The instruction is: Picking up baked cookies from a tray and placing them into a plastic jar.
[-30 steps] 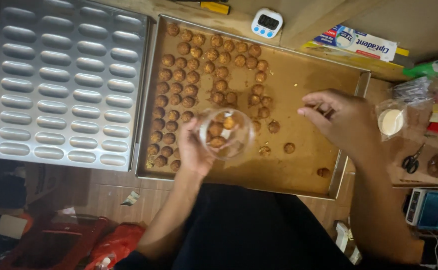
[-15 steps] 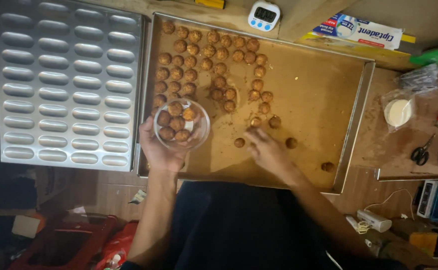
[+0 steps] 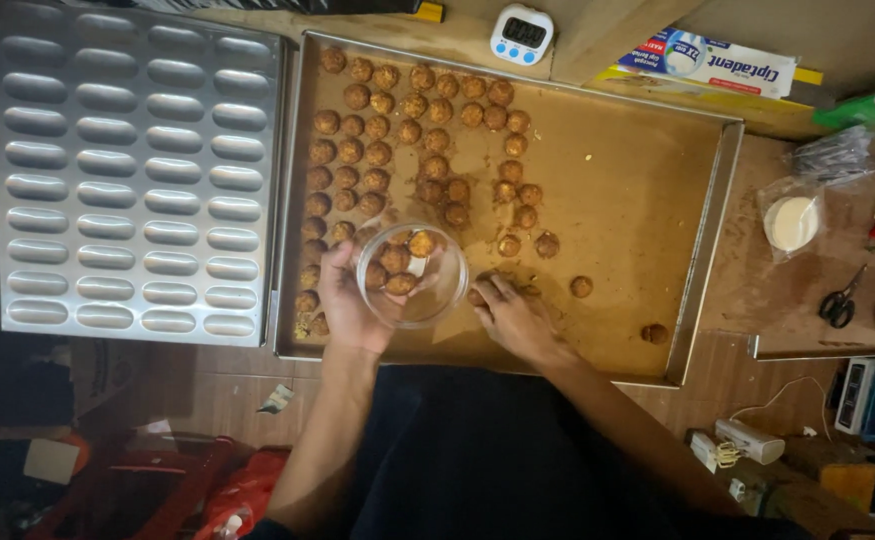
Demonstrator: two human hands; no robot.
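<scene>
Head view: a wooden counter (image 3: 757, 300) carries a large brown baking tray (image 3: 637, 170) with rows of round golden cookies (image 3: 407, 130), and beside it a silver mould tray (image 3: 137, 170) of oval hollows (a white timer (image 3: 520, 33) sits at the far edge). The left hand (image 3: 345, 300) has its grip wrapped around a clear bowl (image 3: 412, 275) holding several cookies, above the tray's near edge. The right hand (image 3: 512, 315) rests fingers down on the tray, its grip pinched at a cookie just beside the bowl.

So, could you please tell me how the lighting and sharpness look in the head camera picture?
Head view: warm, dim light; the baking tray and metal mould sheet are lit and fairly sharp, with soft glare on the mould; the floor at lower left falls into shadow; the glass bowl in the left hand shows slight reflections; the edges look slightly bent.
</scene>
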